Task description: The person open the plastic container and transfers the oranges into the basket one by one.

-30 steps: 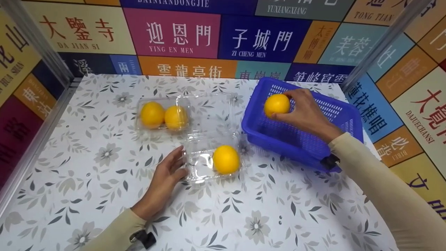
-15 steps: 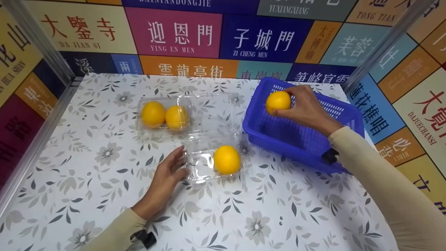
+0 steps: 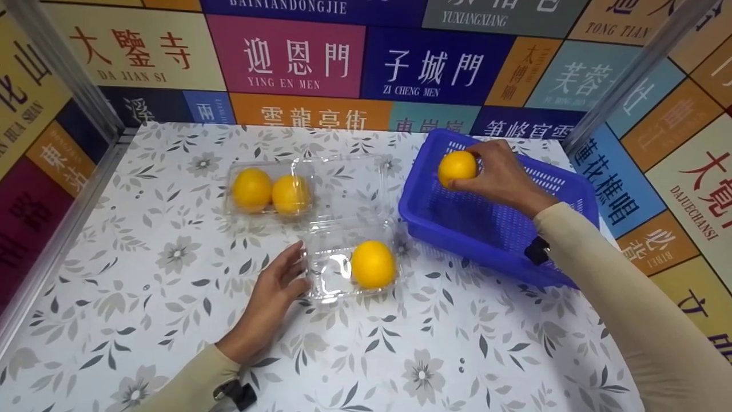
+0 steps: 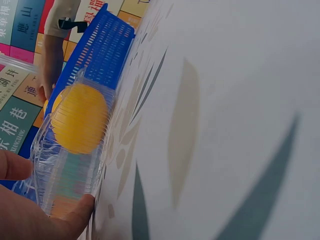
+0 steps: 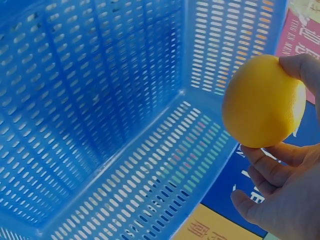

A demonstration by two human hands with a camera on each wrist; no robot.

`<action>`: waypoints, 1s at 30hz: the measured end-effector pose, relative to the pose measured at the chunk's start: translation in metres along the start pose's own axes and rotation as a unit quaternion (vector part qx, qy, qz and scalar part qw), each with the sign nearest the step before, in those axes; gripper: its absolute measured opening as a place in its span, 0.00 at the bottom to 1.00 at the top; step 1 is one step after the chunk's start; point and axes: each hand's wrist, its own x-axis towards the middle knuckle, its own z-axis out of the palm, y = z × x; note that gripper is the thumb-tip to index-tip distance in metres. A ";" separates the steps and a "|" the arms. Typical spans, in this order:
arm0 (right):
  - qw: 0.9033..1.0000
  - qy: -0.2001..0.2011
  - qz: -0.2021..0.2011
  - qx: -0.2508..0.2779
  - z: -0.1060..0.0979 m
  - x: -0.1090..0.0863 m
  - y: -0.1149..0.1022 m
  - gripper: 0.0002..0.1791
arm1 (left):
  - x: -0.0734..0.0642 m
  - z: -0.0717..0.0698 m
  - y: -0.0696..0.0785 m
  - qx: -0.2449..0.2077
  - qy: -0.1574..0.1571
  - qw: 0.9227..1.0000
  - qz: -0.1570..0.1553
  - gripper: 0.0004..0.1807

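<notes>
My right hand [image 3: 500, 174] holds an orange [image 3: 456, 169] between thumb and fingertips, over the left part of a blue plastic basket [image 3: 420, 224]. In the right wrist view this orange [image 5: 262, 102] overlaps the basket's rim, and the perforated walls [image 5: 100, 90] show around it. My left hand [image 3: 271, 300] rests at the left side of a clear plastic clamshell box [image 3: 326, 280], thumb and fingers apart at its edge. One orange [image 3: 373, 264] sits in that box's right half. The left wrist view shows the same orange [image 4: 82, 117] through the ribbed plastic.
Behind the near box lies a second clear clamshell [image 3: 343, 186], lid folded out to the right. Two oranges [image 3: 251, 190] sit side by side in its left half. A flower-patterned cloth [image 3: 177, 254] covers the table, and printed panels [image 3: 286, 57] stand along its back and sides.
The orange in my right hand has risen slightly toward the back of the basket, then stayed almost still. My left hand and both boxes have kept their places.
</notes>
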 end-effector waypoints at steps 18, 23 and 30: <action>0.997 -0.058 -0.030 -0.052 0.029 0.008 0.019 0.36 | -0.001 0.001 0.000 0.019 0.000 1.000 -0.001 0.41; 0.995 -0.069 -0.037 -0.057 0.037 0.007 0.024 0.35 | 0.000 0.001 0.000 0.010 -0.004 1.000 0.001 0.41; 0.994 -0.085 -0.031 -0.059 0.038 0.006 0.022 0.40 | -0.001 -0.001 -0.001 0.001 -0.004 1.000 0.002 0.41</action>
